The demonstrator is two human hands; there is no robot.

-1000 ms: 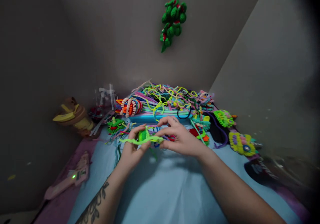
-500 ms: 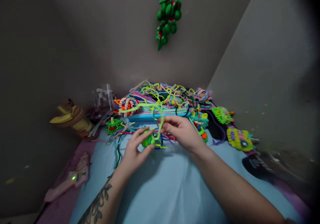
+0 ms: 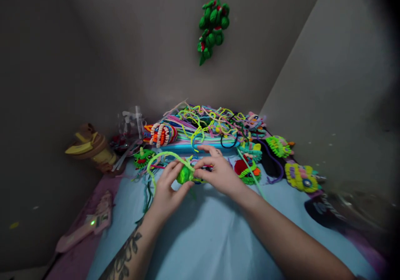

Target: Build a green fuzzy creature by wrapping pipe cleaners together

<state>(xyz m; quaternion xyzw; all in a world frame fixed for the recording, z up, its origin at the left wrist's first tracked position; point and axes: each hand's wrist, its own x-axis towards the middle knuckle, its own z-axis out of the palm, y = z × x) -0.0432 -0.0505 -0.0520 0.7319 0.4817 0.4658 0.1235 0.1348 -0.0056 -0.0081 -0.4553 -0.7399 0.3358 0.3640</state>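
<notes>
View from a head camera, looking down over two bare forearms at a surface covered by a pale blue cloth (image 3: 203, 230) in a grey-walled corner.

Both hands meet near the middle of the cloth, a little toward its far edge. Between them sits a small lime green ball (image 3: 185, 174) of wound pipe cleaner. The left hand (image 3: 167, 188) closes on it from the left with thumb and fingertips. The right hand (image 3: 218, 173) pinches its right side between thumb and forefinger, with the remaining fingers fanned loosely above. The ball touches both hands and is equally near each.

A loose tail (image 3: 165, 153) of the same lime pipe cleaner leaves the top of the ball, arches up and over the left hand, then curves down toward the cloth's left side. Its length therefore runs leftward, away from the right hand, on the left hand's side.

Along the far edge lies a tangled heap of pipe cleaners (image 3: 203, 123) in many colours. An orange and white figure (image 3: 161, 133) and a small green horned figure (image 3: 143, 157) sit near the far left corner. Yellow-green figures (image 3: 301, 176) line the right edge. A brown and yellow toy (image 3: 90, 144) stands off the cloth's left side. A green hanging figure (image 3: 212, 21) dangles against the wall.
</notes>
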